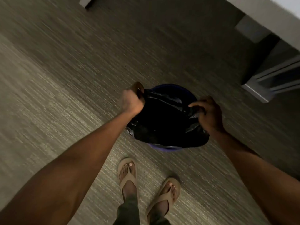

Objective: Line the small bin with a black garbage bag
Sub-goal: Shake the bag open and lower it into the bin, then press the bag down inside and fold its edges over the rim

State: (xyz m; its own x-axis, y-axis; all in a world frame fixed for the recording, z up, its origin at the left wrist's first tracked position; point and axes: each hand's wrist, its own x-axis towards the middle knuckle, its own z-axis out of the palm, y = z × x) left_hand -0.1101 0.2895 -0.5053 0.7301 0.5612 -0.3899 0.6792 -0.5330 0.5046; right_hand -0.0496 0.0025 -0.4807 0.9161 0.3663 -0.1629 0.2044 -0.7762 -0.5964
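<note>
A small dark purple bin (pixel 181 90) stands on the carpet in front of my feet. A black garbage bag (pixel 164 120) is spread over its mouth and hides most of the rim; only a far arc and a near sliver of the bin show. My left hand (pixel 132 99) is closed on the bag's edge at the bin's far left side. My right hand (pixel 208 112) pinches the bag's edge at the right side. The bag's near part droops loosely over the front of the bin.
Grey-beige carpet (pixel 65 78) covers the floor all around. A white desk or counter with a metal leg frame (pixel 274 82) stands at the right, close to the bin. My two feet in tan sandals (pixel 128 172) are just behind the bin.
</note>
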